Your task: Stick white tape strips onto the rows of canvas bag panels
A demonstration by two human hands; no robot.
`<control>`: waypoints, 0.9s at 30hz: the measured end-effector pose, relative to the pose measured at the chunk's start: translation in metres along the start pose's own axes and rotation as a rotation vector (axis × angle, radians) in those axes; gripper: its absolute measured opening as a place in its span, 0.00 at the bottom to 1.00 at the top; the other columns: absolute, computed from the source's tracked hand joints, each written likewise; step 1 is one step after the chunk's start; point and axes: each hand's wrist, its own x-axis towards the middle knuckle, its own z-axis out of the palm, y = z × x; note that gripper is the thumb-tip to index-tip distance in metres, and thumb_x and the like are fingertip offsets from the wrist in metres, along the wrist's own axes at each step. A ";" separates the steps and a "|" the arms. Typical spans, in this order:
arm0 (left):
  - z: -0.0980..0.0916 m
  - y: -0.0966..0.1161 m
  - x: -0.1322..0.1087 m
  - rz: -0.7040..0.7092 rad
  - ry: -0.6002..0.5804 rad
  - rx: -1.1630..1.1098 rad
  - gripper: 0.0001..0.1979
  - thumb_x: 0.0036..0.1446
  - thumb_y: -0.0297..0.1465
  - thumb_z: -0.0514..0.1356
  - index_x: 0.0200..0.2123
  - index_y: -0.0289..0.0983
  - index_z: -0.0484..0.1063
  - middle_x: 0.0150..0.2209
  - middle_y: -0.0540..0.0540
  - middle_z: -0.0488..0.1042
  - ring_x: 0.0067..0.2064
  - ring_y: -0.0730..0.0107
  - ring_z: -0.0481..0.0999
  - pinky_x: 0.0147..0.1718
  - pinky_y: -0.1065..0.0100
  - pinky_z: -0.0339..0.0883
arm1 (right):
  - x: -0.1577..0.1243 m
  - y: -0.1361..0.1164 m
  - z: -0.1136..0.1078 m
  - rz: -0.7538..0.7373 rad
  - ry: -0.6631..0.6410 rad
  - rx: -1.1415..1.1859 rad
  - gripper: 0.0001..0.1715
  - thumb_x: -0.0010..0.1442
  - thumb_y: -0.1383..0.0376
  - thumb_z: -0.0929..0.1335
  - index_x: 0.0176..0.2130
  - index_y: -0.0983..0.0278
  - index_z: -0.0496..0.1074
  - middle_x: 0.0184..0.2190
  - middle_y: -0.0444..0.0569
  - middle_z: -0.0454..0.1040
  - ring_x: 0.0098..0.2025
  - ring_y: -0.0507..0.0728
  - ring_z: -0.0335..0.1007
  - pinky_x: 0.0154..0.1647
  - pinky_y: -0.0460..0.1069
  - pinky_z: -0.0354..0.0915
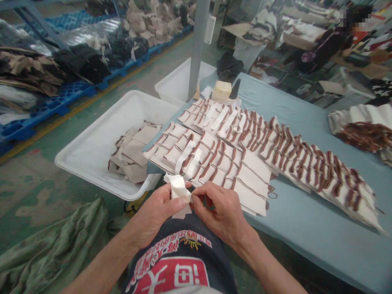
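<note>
My left hand (157, 210) and my right hand (219, 210) meet in front of my body at the near edge of the blue table (309, 228). Both pinch one small white fabric piece (177, 188), the left thumb pressing on it and the right fingertips closed at its right edge. Just beyond my hands lie overlapping rows of white fabric pieces with brown edges (260, 155), spread across the table. Some white strips (188, 157) lie on top of the nearest row.
A white tray (92, 147) with beige fabric pieces (131, 153) stands left of the table, a second white tray (177, 81) behind it. A metal post (197, 45) rises between them. Green cloth (52, 249) lies on the floor. Another person (337, 41) sits far right.
</note>
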 end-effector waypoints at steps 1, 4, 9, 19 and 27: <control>-0.002 -0.001 0.001 0.019 -0.006 0.027 0.28 0.52 0.42 0.75 0.54 0.37 0.76 0.44 0.46 0.84 0.45 0.67 0.78 0.45 0.70 0.70 | 0.000 0.000 0.000 -0.011 0.007 -0.010 0.08 0.65 0.71 0.67 0.34 0.64 0.75 0.24 0.43 0.75 0.22 0.48 0.65 0.24 0.44 0.57; -0.004 -0.003 0.003 0.053 0.021 0.104 0.23 0.55 0.42 0.73 0.50 0.37 0.77 0.45 0.47 0.83 0.42 0.69 0.76 0.42 0.71 0.69 | 0.001 0.000 0.001 -0.012 0.014 -0.017 0.08 0.64 0.71 0.66 0.34 0.65 0.75 0.24 0.43 0.74 0.22 0.48 0.65 0.25 0.44 0.58; -0.004 -0.007 0.004 -0.002 0.035 0.161 0.19 0.53 0.43 0.74 0.38 0.35 0.78 0.30 0.52 0.79 0.29 0.75 0.71 0.30 0.74 0.65 | 0.001 -0.005 0.000 0.208 -0.019 0.134 0.08 0.61 0.70 0.67 0.31 0.64 0.74 0.22 0.42 0.74 0.22 0.48 0.63 0.24 0.44 0.57; -0.002 -0.005 0.000 -0.042 -0.085 0.071 0.20 0.52 0.44 0.75 0.36 0.34 0.79 0.28 0.46 0.82 0.26 0.74 0.77 0.27 0.75 0.71 | 0.002 -0.005 -0.001 0.693 -0.120 0.902 0.23 0.60 0.48 0.73 0.29 0.63 0.69 0.17 0.36 0.62 0.19 0.46 0.51 0.20 0.43 0.52; 0.003 0.001 -0.002 -0.057 0.002 0.032 0.23 0.45 0.46 0.77 0.32 0.34 0.78 0.25 0.48 0.81 0.24 0.74 0.76 0.25 0.76 0.70 | -0.009 -0.010 -0.011 0.375 0.078 0.249 0.06 0.63 0.63 0.70 0.35 0.63 0.73 0.25 0.42 0.72 0.24 0.49 0.64 0.25 0.44 0.61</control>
